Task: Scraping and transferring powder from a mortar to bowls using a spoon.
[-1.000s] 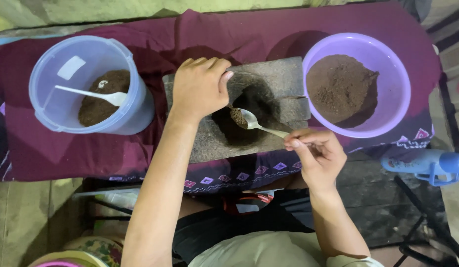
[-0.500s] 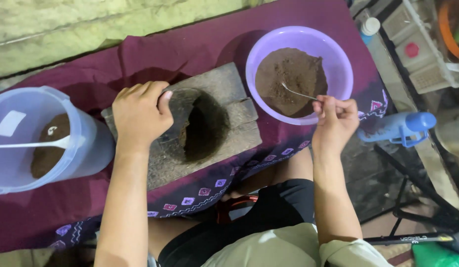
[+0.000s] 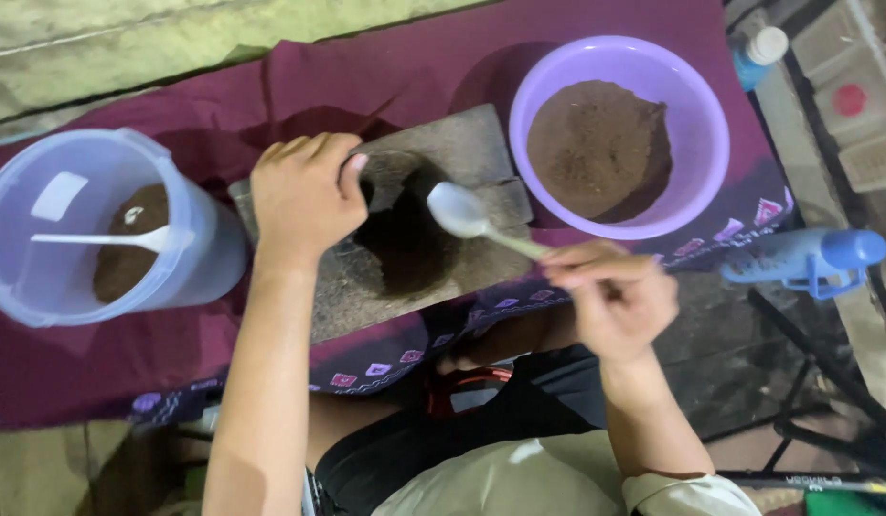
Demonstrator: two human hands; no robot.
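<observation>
Maroon cloth [image 3: 385, 67] with a patterned hem covers the work surface; everything sits on it. Grey stone block [image 3: 462, 143] at centre, with a round hollow [image 3: 405, 244] dark with brown powder. Clear plastic tub [image 3: 70, 182] at 9 o'clock from the block, holding a little brown powder and a white spoon [image 3: 99, 239] lying across it. Purple bowl [image 3: 696, 134] at 2 o'clock from the block, well filled with brown powder [image 3: 596, 143]. Blue spray bottle [image 3: 806, 258] at 3 o'clock, lying off the cloth edge.

Left hand [image 3: 304, 196] rests on the block's left top edge at 10 o'clock of the hollow, fingers curled together over the stone. Right hand [image 3: 615, 296] at 4 o'clock of the hollow, fingers pinched on the handle of a metal spoon [image 3: 462, 212]. The spoon's bowl is over the right rim of the hollow, with no visible load; contact with the stone cannot be told.
</observation>
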